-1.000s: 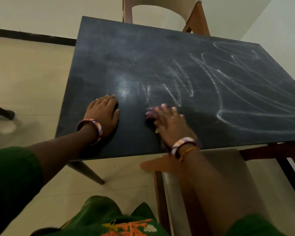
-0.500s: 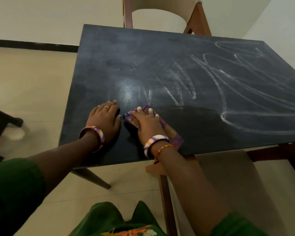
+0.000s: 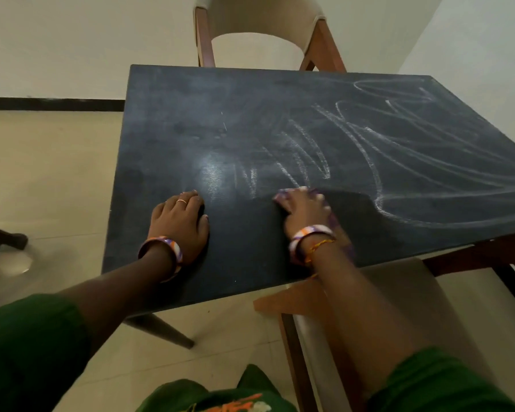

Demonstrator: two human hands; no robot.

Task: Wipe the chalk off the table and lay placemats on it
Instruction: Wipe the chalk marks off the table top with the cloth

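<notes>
Right grip point(image 3: 305, 212): palm down, fingers spread, pressing a purple cloth point(image 3: 283, 197) flat against the tabletop point(image 3: 250, 114); the cloth is pinned under the palm, not pinched, and only its edges show ahead of the fingertips and beside the wrist. Motion blur obscures the fingers. Left grip point(image 3: 180, 220): flat on the tabletop, empty, fingers together, well to the left of the cloth; judged to be bracing the body

Key relation: the remaining chalk point(image 3: 369, 162) lies ahead of and to the right of the right grip. Nearest strokes, a short zigzag, start just beyond the fingertips. Long looping strokes run from there toward the far right corner. The right grip is the nearer one; the left grip is well apart from any clear stroke

Axis: the chalked band has its long axis along the tabletop's length, left to right and slightly away from the person. The cloth's long axis follows the right forearm, pointing forward and a little left

Status: a darker, clean patch lies just right of the right grip; the left part of the tabletop shows only faint haze. Most strokes on the right are intact. No placemats are in view

Next move, as judged: sweep the cloth rightward and forward along the band
</notes>
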